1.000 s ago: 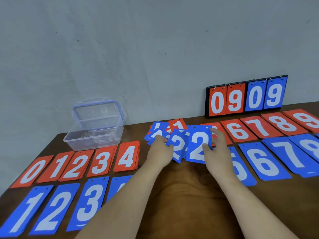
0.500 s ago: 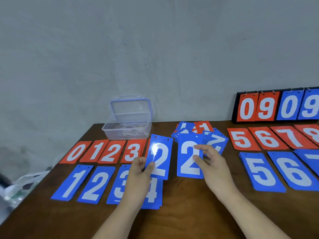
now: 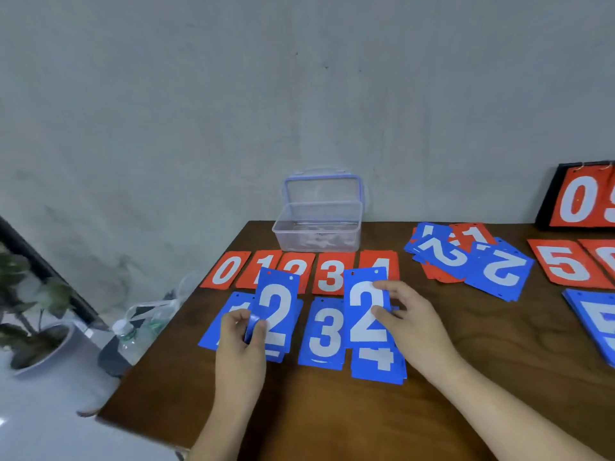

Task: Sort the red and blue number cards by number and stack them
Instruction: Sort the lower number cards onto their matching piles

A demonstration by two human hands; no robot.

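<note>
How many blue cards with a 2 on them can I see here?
4. One blue 2 in the left hand, another in the right hand, two more face up in the loose pile behind. More may hide underneath.

Red rectangular cards (image 3: 229, 269) read 0, 1, 3, 5; blue rectangular cards (image 3: 324, 331) 3, 4; those in the left hand (image 3: 239, 347) and right hand (image 3: 412, 322), 2; black flip scoreboard (image 3: 579, 201), 0.

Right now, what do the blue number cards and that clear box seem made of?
Blue number cards: probably thin plastic sheet, slightly glossy; the one the left hand pinches curls at its edge. Clear box: see-through rigid plastic, blue-trimmed lid.
</note>
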